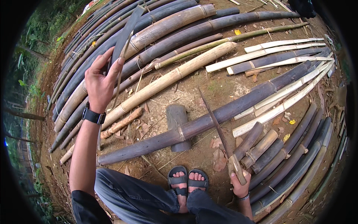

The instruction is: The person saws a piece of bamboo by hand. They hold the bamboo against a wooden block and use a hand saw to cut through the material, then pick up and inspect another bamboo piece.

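My left hand [100, 80], raised at upper left with a black watch at the wrist, is closed on a dark flat bamboo strip [126, 35]. The strip slants up and away over the stacked poles; a thin brown sliver hangs beside it. At lower right my right hand [238, 183] grips the wooden handle of a machete [216, 125]. Its long dark blade points up and slightly left, passing in front of a dark bamboo pole [149, 148]. That pole lies slantwise across a short dark log [177, 114] on the ground before my sandalled feet.
Many long bamboo poles [175, 22] lie along the far side, with a pale pole [171, 80] nearest. Split pale bamboo pieces [272, 54] rest at right. Short bamboo lengths [283, 158] are piled beside my right hand. Dry leaves [219, 160] litter the soil.
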A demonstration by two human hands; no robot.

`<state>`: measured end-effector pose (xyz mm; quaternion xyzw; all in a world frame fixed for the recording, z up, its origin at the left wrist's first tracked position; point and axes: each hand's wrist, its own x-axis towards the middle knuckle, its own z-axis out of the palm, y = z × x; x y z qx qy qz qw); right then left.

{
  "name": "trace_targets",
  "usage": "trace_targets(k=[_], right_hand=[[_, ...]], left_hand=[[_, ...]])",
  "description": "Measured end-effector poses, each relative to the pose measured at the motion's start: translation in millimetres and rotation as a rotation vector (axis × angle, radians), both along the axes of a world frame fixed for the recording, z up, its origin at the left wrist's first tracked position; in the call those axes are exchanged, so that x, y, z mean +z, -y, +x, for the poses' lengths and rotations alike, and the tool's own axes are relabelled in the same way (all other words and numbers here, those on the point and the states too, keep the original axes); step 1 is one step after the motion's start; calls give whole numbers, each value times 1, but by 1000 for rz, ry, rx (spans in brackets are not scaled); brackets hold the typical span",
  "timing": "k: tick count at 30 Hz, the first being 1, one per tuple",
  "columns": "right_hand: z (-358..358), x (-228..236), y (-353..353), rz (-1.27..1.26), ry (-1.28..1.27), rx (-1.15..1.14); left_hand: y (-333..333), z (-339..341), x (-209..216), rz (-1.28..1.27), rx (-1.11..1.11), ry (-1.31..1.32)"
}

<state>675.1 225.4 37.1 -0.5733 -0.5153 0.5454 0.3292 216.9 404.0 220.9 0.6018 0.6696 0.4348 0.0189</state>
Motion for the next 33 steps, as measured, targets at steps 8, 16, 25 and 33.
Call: trace_targets(k=[8,16,25,33], right_hand=[[-9,3,6,120,92,23],[-8,1,5,148,106,26],[-18,13,3,141,65,24],[-13,13,6,148,150,56]], left_hand=[[-62,-82,-63,-219,154,-243],[-39,36,-110,-560,-34,-462],[88,170,-190,-642,-187,-478],[64,186,-199,-735,-153,-414]])
